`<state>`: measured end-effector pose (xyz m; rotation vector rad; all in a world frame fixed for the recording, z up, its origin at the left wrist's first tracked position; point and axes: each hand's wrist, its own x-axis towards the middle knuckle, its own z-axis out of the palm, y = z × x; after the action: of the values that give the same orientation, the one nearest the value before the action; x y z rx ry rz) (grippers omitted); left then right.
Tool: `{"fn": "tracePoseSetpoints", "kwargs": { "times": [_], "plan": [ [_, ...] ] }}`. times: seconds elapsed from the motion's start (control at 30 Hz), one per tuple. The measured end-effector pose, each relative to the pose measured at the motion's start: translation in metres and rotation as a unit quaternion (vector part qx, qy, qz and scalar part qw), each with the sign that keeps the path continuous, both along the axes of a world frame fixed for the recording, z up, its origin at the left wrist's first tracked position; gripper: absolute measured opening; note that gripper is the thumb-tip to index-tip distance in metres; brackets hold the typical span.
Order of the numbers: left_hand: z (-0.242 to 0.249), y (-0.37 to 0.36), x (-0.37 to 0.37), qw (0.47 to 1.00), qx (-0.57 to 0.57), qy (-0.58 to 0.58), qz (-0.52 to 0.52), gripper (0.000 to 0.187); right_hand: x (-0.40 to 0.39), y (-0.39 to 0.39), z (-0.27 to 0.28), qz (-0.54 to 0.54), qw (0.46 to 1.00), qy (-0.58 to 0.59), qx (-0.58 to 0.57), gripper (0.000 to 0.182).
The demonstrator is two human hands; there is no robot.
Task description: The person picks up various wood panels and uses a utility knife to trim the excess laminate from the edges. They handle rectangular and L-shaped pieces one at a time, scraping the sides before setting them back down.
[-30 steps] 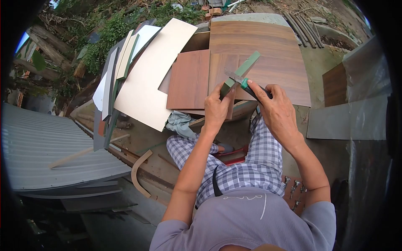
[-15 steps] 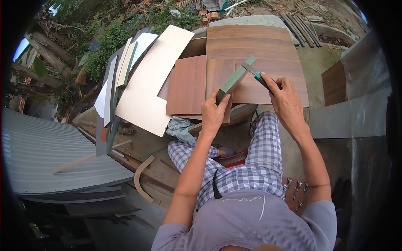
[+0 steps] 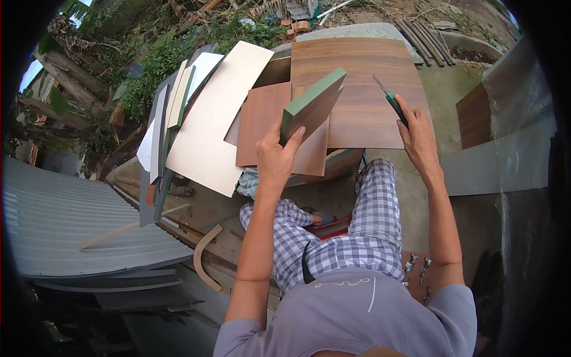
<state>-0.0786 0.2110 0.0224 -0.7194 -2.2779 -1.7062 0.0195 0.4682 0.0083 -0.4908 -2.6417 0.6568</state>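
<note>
My left hand [image 3: 276, 156] grips a small wood-faced board [image 3: 315, 102] with green edges, thumb on its brown face and fingers round the back. The board is raised and tilted, its green edge upward. In my right hand [image 3: 420, 138] is a utility knife [image 3: 394, 105] with a black and green handle. Its thin blade points up and left, apart from the board. Beneath both hands lie a large brown wood-grain panel [image 3: 380, 77] and smaller reddish-brown panels [image 3: 254, 140].
A cream board [image 3: 205, 134] and several stacked offcuts lie left of the brown panels. A grey cloth [image 3: 247, 182] hangs below them. Corrugated sheeting [image 3: 77, 214] is at the left, a curved wooden strip [image 3: 201, 262] near it. Metal hinges [image 3: 423, 268] lie beside my right hip.
The knife blade has come away from the board's green edge, and my right hand has moved right. My left hand has turned the board, showing more of its brown face.
</note>
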Motion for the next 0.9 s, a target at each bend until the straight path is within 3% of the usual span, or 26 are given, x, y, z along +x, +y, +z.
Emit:
{"fn": "tracePoseSetpoints", "kwargs": {
  "times": [0.07,0.13,0.17,0.23,0.33,0.43,0.6,0.9],
  "plan": [
    [0.021,-0.004,-0.009,1.000,-0.012,0.016,0.018,0.028,0.004,-0.009,0.003,0.021,0.999,0.018,-0.035,0.053],
    [0.031,-0.006,-0.021,0.995,-0.092,0.008,0.031,0.031,0.005,-0.022,0.009,0.061,0.991,0.067,-0.102,0.054],
    [0.035,-0.004,-0.025,0.995,-0.093,0.009,0.031,0.031,0.006,-0.029,0.015,0.061,0.991,0.068,-0.103,0.054],
    [0.041,-0.001,-0.033,0.969,-0.233,0.058,0.051,0.030,0.006,-0.045,0.029,0.105,0.983,0.108,-0.104,0.057],
    [0.047,0.012,-0.038,0.951,-0.298,0.079,0.038,0.028,0.001,-0.063,0.039,0.131,0.982,0.126,-0.054,0.057],
    [0.033,0.025,-0.048,0.943,-0.306,0.128,0.012,0.027,-0.010,-0.069,0.040,0.144,0.982,0.120,-0.008,0.057],
    [0.015,0.037,-0.052,0.944,-0.310,0.112,-0.009,0.027,-0.024,-0.064,0.034,0.110,0.987,0.073,0.092,0.054],
    [0.000,0.019,-0.056,0.948,-0.302,0.103,-0.008,0.030,-0.034,-0.045,0.021,0.079,0.989,0.014,0.126,0.049]
  ]
}}
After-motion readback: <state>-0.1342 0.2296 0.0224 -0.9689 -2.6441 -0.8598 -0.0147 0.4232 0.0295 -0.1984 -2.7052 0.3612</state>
